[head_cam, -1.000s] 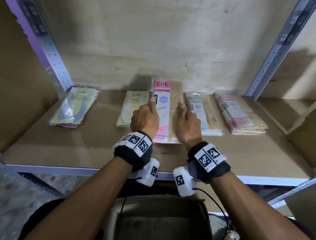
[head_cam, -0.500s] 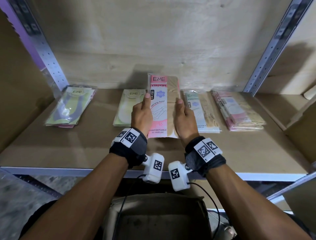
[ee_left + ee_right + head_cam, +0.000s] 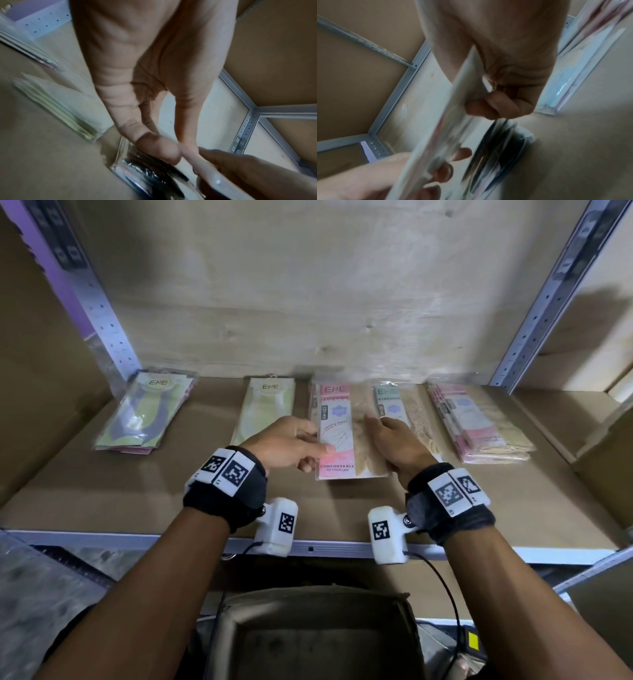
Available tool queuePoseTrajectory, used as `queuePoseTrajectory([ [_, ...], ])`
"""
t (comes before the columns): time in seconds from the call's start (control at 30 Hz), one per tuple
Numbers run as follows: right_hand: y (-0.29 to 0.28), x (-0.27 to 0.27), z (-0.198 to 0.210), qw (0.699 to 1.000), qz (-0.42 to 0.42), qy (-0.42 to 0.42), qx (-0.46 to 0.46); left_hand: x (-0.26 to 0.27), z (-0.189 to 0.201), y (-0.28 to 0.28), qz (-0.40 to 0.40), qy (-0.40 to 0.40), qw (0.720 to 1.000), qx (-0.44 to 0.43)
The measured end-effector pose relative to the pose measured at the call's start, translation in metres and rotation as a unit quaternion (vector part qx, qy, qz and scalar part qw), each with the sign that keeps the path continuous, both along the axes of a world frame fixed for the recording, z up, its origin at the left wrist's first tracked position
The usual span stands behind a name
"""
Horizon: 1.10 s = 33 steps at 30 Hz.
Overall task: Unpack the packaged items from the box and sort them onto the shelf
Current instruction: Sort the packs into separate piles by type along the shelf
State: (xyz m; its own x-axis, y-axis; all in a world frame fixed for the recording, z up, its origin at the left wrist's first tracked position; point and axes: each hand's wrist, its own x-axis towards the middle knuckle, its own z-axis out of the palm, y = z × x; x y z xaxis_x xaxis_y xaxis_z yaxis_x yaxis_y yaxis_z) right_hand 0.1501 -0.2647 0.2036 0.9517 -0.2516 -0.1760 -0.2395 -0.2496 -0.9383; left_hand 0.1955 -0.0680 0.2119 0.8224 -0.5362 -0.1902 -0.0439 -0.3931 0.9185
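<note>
A pink stocking pack (image 3: 337, 436) in clear wrap is held flat between both hands, low over the middle of the shelf board (image 3: 102, 498). My left hand (image 3: 318, 455) pinches its left edge, thumb on the printed face. My right hand (image 3: 380, 429) grips the right edge, its fingers curled underneath in the right wrist view (image 3: 481, 106). Both wrist views show the pack edge-on (image 3: 207, 170) (image 3: 436, 121), just above a stack of like packs (image 3: 147, 170) (image 3: 498, 147). Whether the pack touches that stack is unclear.
Along the back of the shelf lie a green-and-purple stack (image 3: 147, 412), a pale green pack (image 3: 267, 405), a teal pack (image 3: 397, 405) and a pink stack (image 3: 479, 426). Perforated metal uprights (image 3: 102, 313) (image 3: 534, 313) frame the bay. An open cardboard box (image 3: 318, 638) sits below the shelf edge.
Half a second ago the pack stood tilted up between my hands; now it is lower and flat over the stack. My left thumb has come onto its face.
</note>
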Motion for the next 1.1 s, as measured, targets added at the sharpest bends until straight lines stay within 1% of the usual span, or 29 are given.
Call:
queuePoseTrajectory([
  [0.1, -0.004, -0.007, 0.007, 0.997, 0.057, -0.001, 0.045, 0.002, 0.000, 0.001, 0.042, -0.003, 0.999, -0.032],
  [0.17, -0.007, -0.008, 0.010, 0.996, 0.070, -0.001, 0.058, 0.005, 0.001, 0.000, 0.067, -0.016, 0.996, -0.050],
  [0.27, -0.013, -0.005, 0.010, 0.998, 0.012, -0.013, 0.057, 0.003, 0.001, -0.007, 0.086, -0.026, 0.994, -0.057],
  [0.4, -0.028, -0.005, 0.010, 0.998, -0.053, -0.029, 0.005, 0.006, 0.005, -0.031, 0.090, -0.039, 0.994, -0.048],
  [0.5, -0.053, -0.009, 0.017, 0.996, -0.087, -0.031, -0.010, 0.011, 0.011, -0.064, 0.074, -0.051, 0.994, -0.063],
  [0.57, -0.075, -0.014, 0.024, 0.995, -0.098, -0.033, -0.016, 0.011, 0.016, -0.095, 0.062, -0.061, 0.994, -0.058],
  [0.6, -0.087, -0.016, 0.028, 0.993, -0.108, -0.034, -0.034, 0.011, 0.017, -0.112, 0.058, -0.061, 0.995, -0.057],
  [0.63, -0.100, -0.019, 0.031, 0.988, -0.128, -0.037, -0.072, 0.011, 0.017, -0.130, 0.055, -0.052, 0.995, -0.062],
  [0.7, -0.125, -0.023, 0.037, 0.968, -0.186, -0.051, -0.164, 0.011, 0.017, -0.165, 0.048, -0.030, 0.996, -0.075],
  [0.73, -0.137, -0.025, 0.039, 0.956, -0.212, -0.057, -0.193, 0.010, 0.016, -0.182, 0.041, -0.024, 0.996, -0.075],
  [0.8, -0.157, -0.029, 0.039, 0.942, -0.243, -0.058, -0.222, 0.010, 0.015, -0.212, 0.031, -0.026, 0.997, -0.063],
  [0.93, -0.183, -0.033, 0.034, 0.934, -0.262, -0.035, -0.241, 0.014, 0.014, -0.254, 0.039, -0.029, 0.999, -0.024],
  [1.03, -0.196, -0.036, 0.027, 0.930, -0.270, -0.012, -0.249, 0.014, 0.012, -0.273, 0.029, -0.052, 0.998, 0.016],
  [1.1, -0.202, -0.036, 0.024, 0.927, -0.269, 0.000, -0.262, 0.011, 0.009, -0.280, 0.037, -0.081, 0.995, 0.036],
])
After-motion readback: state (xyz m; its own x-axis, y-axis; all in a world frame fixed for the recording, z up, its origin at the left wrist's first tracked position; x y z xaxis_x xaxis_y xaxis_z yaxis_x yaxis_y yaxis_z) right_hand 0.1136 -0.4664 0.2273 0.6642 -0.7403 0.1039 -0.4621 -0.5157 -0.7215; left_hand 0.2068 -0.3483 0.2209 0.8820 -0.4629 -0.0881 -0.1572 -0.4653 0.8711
